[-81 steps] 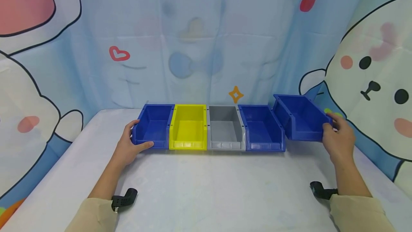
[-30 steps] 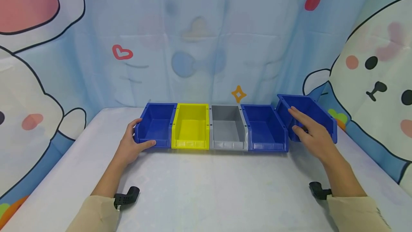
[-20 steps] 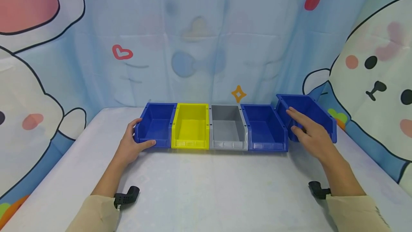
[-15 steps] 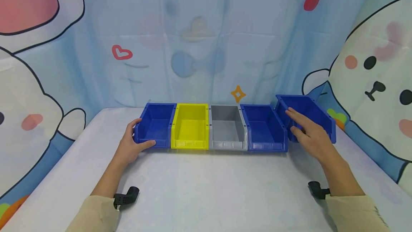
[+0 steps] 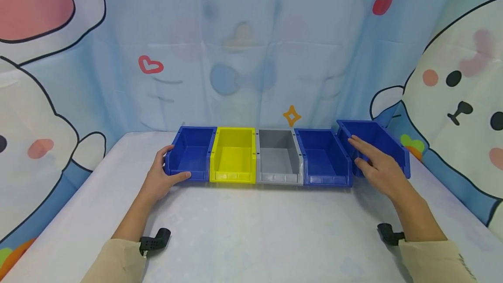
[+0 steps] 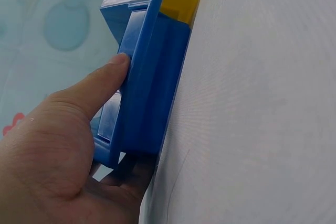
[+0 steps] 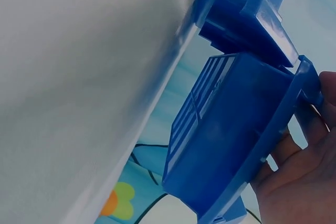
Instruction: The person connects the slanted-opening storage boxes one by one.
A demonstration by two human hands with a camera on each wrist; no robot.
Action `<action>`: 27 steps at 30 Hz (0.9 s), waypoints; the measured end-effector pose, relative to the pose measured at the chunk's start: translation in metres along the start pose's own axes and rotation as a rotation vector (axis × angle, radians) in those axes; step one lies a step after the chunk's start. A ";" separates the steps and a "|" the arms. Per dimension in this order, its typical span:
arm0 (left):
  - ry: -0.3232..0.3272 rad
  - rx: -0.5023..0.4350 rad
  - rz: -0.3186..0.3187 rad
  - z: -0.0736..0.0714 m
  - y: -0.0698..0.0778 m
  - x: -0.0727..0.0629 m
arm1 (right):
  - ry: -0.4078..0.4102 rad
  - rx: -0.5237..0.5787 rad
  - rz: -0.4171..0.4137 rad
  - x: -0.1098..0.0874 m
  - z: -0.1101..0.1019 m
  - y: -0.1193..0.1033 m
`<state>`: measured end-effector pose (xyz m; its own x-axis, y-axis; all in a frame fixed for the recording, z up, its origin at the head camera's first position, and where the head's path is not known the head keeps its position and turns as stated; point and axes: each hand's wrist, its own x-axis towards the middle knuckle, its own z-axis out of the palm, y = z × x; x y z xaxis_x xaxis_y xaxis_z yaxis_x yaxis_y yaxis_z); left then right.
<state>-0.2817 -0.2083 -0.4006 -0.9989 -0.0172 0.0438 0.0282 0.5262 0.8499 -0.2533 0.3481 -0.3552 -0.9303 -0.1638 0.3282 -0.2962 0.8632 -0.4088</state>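
Note:
My left hand (image 5: pixel 159 178) grips the leftmost blue storage bin (image 5: pixel 192 154), its thumb on the front lip and its fingers at the left side. In a row beside it sit a yellow bin (image 5: pixel 233 154), a grey bin (image 5: pixel 278 154) and another blue bin (image 5: pixel 322 156). At the row's right end is one more blue bin (image 5: pixel 379 136), raised off the table; its underside shows in the right wrist view. My right hand (image 5: pixel 379 169) reaches over that bin's open front with fingers fairly straight, touching it near the left wall. The fingertips are partly hidden there.
A white-covered table (image 5: pixel 251 235) lies under and in front of the row. Close behind hangs a light blue printed curtain (image 5: pixel 243 56). A black wrist camera (image 5: pixel 155 241) is strapped to the left forearm and another (image 5: pixel 390 234) to the right.
My right hand has moved from the raised bin's right front corner to its left side. The raised bin has lowered slightly in the last half second. My left hand keeps its hold.

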 end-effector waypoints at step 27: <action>0.004 0.013 -0.014 0.001 -0.001 0.000 | -0.179 -0.058 0.054 -0.002 0.005 0.002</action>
<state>-0.2818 -0.2081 -0.4014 -0.9990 -0.0277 0.0341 0.0139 0.5372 0.8433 -0.2526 0.3476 -0.3612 -0.9696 -0.1945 0.1488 -0.2370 0.8982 -0.3701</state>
